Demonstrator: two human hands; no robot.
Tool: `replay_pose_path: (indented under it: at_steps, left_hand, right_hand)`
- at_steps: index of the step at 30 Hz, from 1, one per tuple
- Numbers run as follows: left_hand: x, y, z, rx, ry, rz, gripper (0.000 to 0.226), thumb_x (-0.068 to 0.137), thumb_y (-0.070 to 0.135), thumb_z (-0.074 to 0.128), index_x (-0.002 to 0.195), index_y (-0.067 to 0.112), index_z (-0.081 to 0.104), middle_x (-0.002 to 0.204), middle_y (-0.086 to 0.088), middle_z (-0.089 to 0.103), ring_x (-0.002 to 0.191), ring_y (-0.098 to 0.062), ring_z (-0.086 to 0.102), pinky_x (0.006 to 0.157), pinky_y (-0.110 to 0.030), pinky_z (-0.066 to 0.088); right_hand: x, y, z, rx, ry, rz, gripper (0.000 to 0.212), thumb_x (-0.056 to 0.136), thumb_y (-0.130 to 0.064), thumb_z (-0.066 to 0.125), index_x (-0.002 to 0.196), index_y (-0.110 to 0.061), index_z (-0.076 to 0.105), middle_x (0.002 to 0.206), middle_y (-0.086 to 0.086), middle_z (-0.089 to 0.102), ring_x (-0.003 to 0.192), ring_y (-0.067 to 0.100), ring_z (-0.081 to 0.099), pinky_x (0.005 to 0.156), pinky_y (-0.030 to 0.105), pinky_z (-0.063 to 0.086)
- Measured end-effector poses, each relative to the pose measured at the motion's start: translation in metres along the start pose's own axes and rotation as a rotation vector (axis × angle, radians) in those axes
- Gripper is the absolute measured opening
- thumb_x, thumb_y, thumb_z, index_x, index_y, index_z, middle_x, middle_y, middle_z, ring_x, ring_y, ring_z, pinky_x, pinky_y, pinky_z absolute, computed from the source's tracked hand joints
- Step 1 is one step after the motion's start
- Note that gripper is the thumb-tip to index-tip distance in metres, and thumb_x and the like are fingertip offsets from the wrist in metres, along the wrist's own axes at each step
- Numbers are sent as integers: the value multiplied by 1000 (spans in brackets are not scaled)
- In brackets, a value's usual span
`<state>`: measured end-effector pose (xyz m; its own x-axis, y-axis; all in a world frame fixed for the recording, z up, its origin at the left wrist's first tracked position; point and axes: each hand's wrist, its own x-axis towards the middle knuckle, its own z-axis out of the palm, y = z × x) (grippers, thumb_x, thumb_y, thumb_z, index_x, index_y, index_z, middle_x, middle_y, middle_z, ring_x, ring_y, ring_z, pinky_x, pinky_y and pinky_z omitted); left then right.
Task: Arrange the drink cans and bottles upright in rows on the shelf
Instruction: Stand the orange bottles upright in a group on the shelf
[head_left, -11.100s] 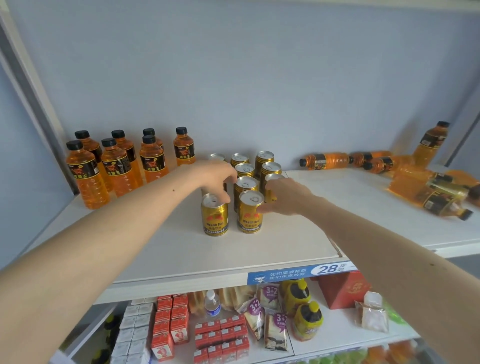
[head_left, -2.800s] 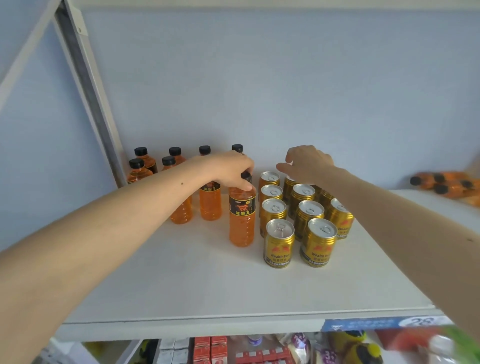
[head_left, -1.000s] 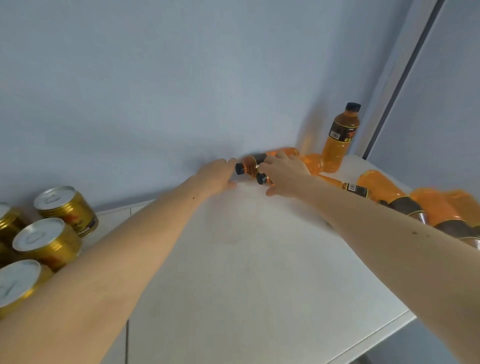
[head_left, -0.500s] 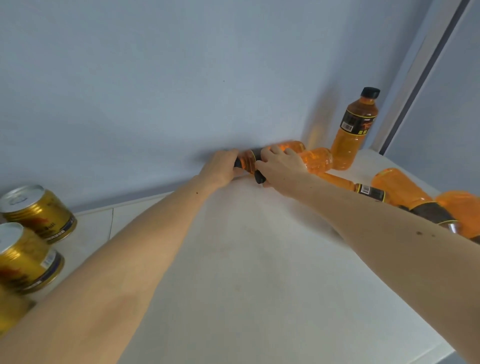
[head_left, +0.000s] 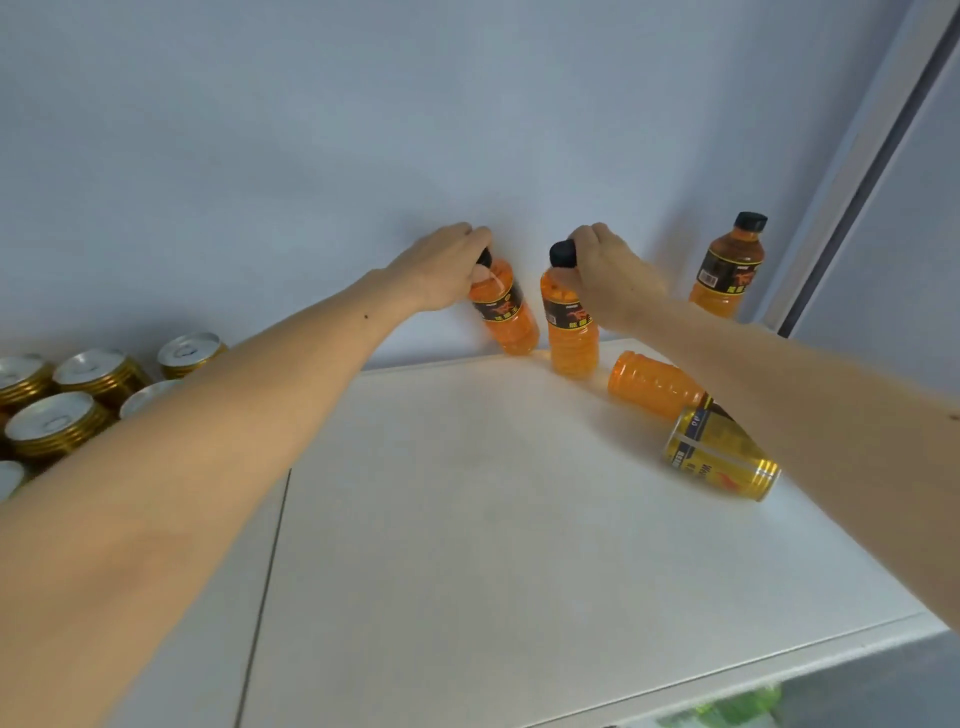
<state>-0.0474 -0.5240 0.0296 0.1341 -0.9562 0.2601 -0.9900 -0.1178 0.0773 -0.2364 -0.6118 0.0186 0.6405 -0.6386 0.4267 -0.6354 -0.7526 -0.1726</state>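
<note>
I'm gripping two orange bottles by their necks at the back of the shelf (head_left: 519, 519). My left hand (head_left: 441, 270) is holding the tilted bottle (head_left: 506, 317), fingers wrapped over its cap; my right hand (head_left: 608, 280) is clamping the upright bottle (head_left: 571, 332) just beside it. At four o'clock a fallen bottle (head_left: 654, 384) and a gold can (head_left: 719, 454) are lying touching. Standing cans (head_left: 62, 421) are sitting at nine o'clock, another upright bottle (head_left: 727, 270) at two.

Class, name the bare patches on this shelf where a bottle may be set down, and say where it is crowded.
Bare: the broad middle and front of the shelf, between the upright cans on the left and the fallen can on the right. Crowded: the back right, where the left hand and right hand grip bottles beside a lying bottle.
</note>
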Motion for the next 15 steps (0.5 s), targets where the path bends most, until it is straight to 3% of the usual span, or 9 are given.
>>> replay_pose_path:
  at_steps: [5, 10, 13, 15]
  left_hand:
    - [-18, -2, -36, 130, -111, -34, 26, 98, 23, 46, 116, 4, 49, 108, -15, 52, 97, -30, 53, 79, -42, 46]
    - [-28, -10, -59, 145, -235, -74, 30, 99, 27, 43, 121, 8, 51, 113, -14, 55, 102, -28, 53, 84, -43, 48]
    - [-33, -14, -63, 137, -292, -63, 29, 99, 27, 44, 121, 10, 52, 115, -12, 57, 104, -27, 53, 87, -42, 47]
    - [-35, -15, -62, 133, -296, -63, 29, 99, 26, 44, 122, 10, 51, 115, -12, 57, 103, -26, 52, 84, -39, 46]
  right_hand:
    - [4, -17, -5, 233, -108, 100, 35, 96, -31, 50, 118, -4, 49, 108, 11, 52, 89, 21, 47, 70, 31, 39]
    - [8, -27, -6, 237, -157, 53, 36, 96, -30, 51, 121, -4, 49, 103, 7, 50, 89, 20, 48, 65, 26, 37]
    - [11, -24, -8, 230, -171, 47, 36, 95, -31, 52, 119, -4, 51, 98, 6, 52, 86, 21, 50, 54, 22, 34]
    - [12, -22, -9, 206, -181, 50, 38, 94, -35, 52, 119, -5, 52, 98, 6, 55, 85, 21, 52, 56, 23, 37]
